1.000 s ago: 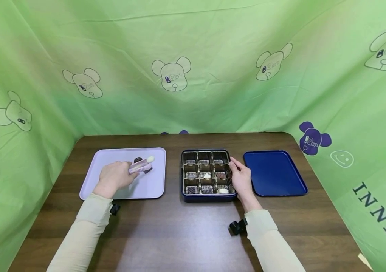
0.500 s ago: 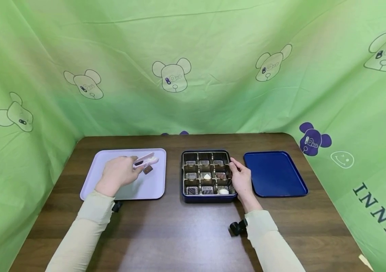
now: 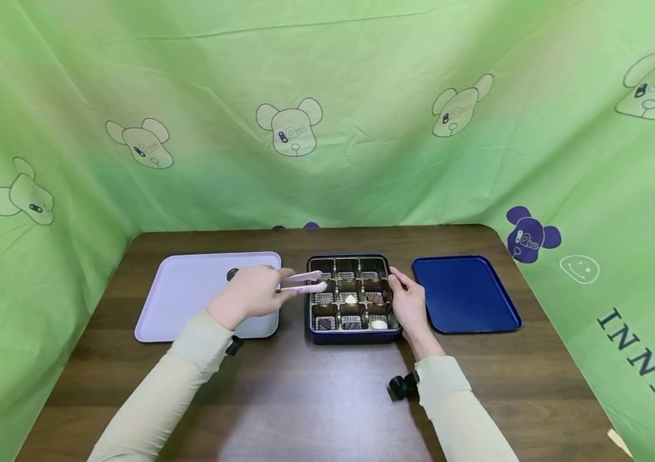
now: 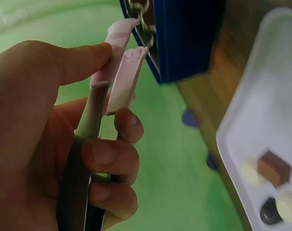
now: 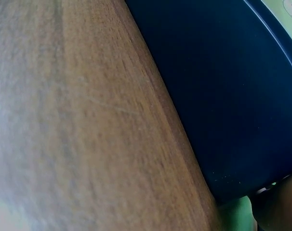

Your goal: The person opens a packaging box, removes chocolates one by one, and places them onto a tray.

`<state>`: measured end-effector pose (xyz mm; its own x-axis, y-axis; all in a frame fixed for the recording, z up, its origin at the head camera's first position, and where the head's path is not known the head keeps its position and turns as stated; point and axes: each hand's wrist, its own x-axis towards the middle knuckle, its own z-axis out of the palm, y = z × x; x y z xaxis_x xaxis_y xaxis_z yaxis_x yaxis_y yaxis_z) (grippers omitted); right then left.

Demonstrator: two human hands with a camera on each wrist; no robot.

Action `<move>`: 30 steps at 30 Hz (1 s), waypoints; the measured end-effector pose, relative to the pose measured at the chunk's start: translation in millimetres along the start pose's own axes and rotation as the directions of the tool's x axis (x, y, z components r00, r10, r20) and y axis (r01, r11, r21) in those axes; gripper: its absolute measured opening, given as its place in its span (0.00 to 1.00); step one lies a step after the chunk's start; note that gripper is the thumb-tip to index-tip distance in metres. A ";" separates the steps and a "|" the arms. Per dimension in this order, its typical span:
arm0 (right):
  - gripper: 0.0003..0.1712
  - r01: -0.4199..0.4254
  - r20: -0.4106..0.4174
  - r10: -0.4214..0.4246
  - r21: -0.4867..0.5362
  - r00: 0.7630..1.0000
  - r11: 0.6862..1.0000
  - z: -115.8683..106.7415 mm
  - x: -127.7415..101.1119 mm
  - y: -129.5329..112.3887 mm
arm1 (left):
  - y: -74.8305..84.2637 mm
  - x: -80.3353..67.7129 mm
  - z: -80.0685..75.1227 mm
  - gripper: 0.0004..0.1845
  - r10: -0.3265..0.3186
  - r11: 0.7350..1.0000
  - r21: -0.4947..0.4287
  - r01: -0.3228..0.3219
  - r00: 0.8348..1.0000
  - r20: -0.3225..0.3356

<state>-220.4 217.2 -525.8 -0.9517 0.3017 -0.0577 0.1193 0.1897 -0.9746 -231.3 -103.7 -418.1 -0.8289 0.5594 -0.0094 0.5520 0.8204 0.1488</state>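
My left hand [image 3: 252, 292] holds metal tongs with pale pink tips [image 4: 118, 53], its thumb and fingers curled round them. The tips stand apart over the left edge of a navy box [image 3: 356, 336]; whether anything lies between them I cannot tell. The box has a gold divided insert. Its front row holds two dark chocolates [image 3: 324, 323] and a white one [image 3: 379, 325]; a white piece [image 3: 351, 299] and a brown one [image 3: 374, 298] sit in the middle row. My right hand [image 3: 409, 305] grips the box's right wall, thumb at the rim.
A lilac tray [image 3: 174, 301] lies at the left. In the left wrist view it bears a brown chocolate [image 4: 274, 168], a dark one [image 4: 270, 211] and white ones [image 4: 289, 207]. A flat navy lid [image 3: 466, 295] lies right of the box on the wooden table [image 3: 315, 391].
My left hand has carried the tongs rightward from over the lilac tray to the box's left edge. My right hand and the box have stayed in place.
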 end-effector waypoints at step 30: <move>0.24 0.038 -0.031 -0.038 -0.007 0.999 0.999 -1.0 -0.3 1.9 | 73.5 70.0 -0.1 0.15 0.014 0.940 0.330 -0.091 0.973 0.230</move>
<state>-219.7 218.4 -527.5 -0.9464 0.3227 -0.0139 0.0852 0.2078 -0.9745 -248.8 -4.2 -407.7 -0.7781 0.5829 -0.2343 0.6243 0.7589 -0.1853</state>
